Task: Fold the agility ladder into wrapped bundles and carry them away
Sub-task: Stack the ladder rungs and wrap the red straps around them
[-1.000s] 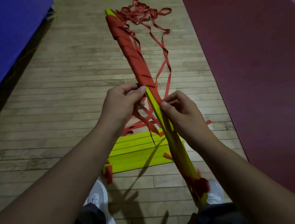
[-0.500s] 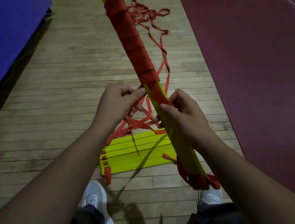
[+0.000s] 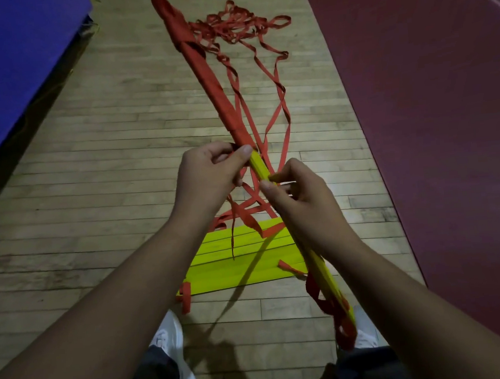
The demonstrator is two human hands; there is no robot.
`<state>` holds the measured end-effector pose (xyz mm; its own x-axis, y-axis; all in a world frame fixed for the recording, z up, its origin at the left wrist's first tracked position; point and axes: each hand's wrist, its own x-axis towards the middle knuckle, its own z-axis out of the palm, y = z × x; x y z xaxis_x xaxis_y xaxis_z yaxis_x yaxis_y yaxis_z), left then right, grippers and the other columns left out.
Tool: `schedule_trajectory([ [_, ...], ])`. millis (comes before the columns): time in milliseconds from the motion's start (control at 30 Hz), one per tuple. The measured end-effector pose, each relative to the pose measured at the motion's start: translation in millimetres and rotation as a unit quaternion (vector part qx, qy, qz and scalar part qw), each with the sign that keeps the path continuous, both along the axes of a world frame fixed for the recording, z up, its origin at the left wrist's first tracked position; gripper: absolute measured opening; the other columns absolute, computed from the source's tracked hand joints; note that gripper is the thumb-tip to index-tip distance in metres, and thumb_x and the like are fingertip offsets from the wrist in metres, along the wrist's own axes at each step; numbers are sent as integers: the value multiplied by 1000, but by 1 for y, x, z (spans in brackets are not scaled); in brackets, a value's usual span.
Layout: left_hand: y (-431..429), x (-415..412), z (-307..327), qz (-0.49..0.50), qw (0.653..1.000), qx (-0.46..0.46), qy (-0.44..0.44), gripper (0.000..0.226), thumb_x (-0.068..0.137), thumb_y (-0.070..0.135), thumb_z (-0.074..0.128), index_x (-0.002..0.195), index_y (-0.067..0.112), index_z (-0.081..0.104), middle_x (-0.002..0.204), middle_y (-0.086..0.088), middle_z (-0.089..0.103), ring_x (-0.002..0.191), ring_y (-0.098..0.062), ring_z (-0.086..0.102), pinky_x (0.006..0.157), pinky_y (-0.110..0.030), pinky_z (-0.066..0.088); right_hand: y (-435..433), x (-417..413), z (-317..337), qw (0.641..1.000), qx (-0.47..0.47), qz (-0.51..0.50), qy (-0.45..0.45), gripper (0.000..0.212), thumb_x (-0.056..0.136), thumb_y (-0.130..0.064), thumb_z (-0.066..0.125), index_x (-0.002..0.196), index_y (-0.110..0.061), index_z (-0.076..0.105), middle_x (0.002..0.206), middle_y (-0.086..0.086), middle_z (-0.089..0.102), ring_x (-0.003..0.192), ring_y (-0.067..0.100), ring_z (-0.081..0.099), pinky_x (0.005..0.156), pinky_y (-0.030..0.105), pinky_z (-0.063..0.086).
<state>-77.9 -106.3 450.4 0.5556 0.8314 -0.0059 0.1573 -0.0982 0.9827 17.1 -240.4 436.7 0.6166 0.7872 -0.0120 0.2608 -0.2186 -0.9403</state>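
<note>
I hold a long bundle of yellow ladder rungs (image 3: 260, 167) slanting from near my right foot up and away. Its far half is wound in red strap (image 3: 203, 70). My left hand (image 3: 208, 174) pinches the bundle where the red winding ends, thumb on top. Just below it, my right hand (image 3: 300, 203) grips the bare yellow part. Loose red strap (image 3: 239, 25) trails from the bundle to a tangle on the floor. A second flat stack of yellow rungs (image 3: 242, 261) lies on the floor under my arms.
Wooden plank floor (image 3: 92, 172) all around. A blue mat (image 3: 8, 64) lies at the left, a dark red court surface (image 3: 431, 115) at the right. My white shoes (image 3: 171, 339) show at the bottom, close to the floor stack.
The bundle has tipped down and its far end swung left. The red winding now reaches my left thumb. Both hands stay on the bundle's middle.
</note>
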Motion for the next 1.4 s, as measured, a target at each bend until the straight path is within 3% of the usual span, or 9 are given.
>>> schedule_trajectory([
  [133, 7, 0, 1, -41, 996, -73, -35, 10, 98, 11, 64, 97, 5, 72, 54, 5, 57, 49, -5, 50, 47, -15, 39, -3, 7, 4, 995, -20, -2, 99, 25, 99, -32, 63, 117, -15, 61, 100, 10, 71, 87, 23, 71, 66, 28, 56],
  [300, 10, -1, 7, -86, 994, -47, -48, 12, 100, 5, 57, 95, 6, 68, 58, 5, 61, 51, -5, 53, 52, -15, 43, -8, 11, 8, 990, 13, 55, 133, 10, 100, -20, 62, 93, -14, 66, 75, -1, 70, 70, 13, 66, 60, 27, 51],
  [467, 18, -3, 5, -79, 997, 17, 18, 9, 96, 18, 68, 91, 13, 72, 66, -1, 74, 44, -11, 52, 48, -19, 42, -9, 10, 5, 991, 58, 35, 118, 8, 102, -12, 59, 95, -10, 56, 92, 23, 70, 81, 33, 74, 72, 45, 62],
  [667, 6, -2, 3, -91, 992, 71, 43, 5, 96, 19, 69, 96, 16, 73, 76, 3, 77, 51, -6, 55, 53, -18, 45, -7, 7, 3, 1000, 12, -6, 25, 11, 102, -15, 58, 95, -9, 51, 85, 9, 70, 68, 7, 70, 58, 21, 54],
  [833, -7, 2, 0, -37, 994, 97, 45, 19, 87, 39, 76, 92, 21, 76, 57, 17, 62, 53, 1, 53, 54, -12, 39, -2, -6, -2, 1000, -9, -19, 2, 19, 100, -19, 60, 91, -14, 45, 84, 11, 59, 73, 14, 60, 61, 24, 48],
  [967, -7, 3, 0, 3, 998, 58, 17, 11, 91, 28, 74, 91, 18, 76, 50, 19, 58, 46, 3, 50, 47, -6, 33, -1, -12, 0, 1000, -10, -12, -9, 19, 102, -26, 58, 93, -13, 48, 83, 13, 58, 65, 10, 50, 55, 22, 40],
  [1100, 0, 1, 2, -12, 998, -54, -31, 9, 97, 9, 65, 94, 10, 73, 53, 11, 59, 50, 0, 50, 51, -11, 41, -1, -2, 2, 999, 6, -24, 28, 14, 102, -28, 57, 93, -19, 55, 84, -6, 59, 74, -2, 55, 66, 15, 45],
  [1200, 7, -2, 4, -45, 994, -86, -43, 10, 98, 8, 62, 97, 9, 72, 57, 5, 60, 53, -4, 52, 53, -15, 44, -3, 8, 3, 991, -3, -5, 131, 25, 93, -31, 66, 116, -23, 60, 101, 4, 69, 93, 27, 71, 81, 48, 59],
  [1400, 9, -2, 8, -99, 993, -55, -43, 12, 101, 4, 56, 97, 5, 68, 58, 5, 63, 54, -7, 56, 55, -16, 47, -10, 7, 15, 969, 60, 61, 230, 10, 97, 4, 58, 104, 1, 52, 87, 22, 71, 76, 33, 73, 65, 43, 61],
])
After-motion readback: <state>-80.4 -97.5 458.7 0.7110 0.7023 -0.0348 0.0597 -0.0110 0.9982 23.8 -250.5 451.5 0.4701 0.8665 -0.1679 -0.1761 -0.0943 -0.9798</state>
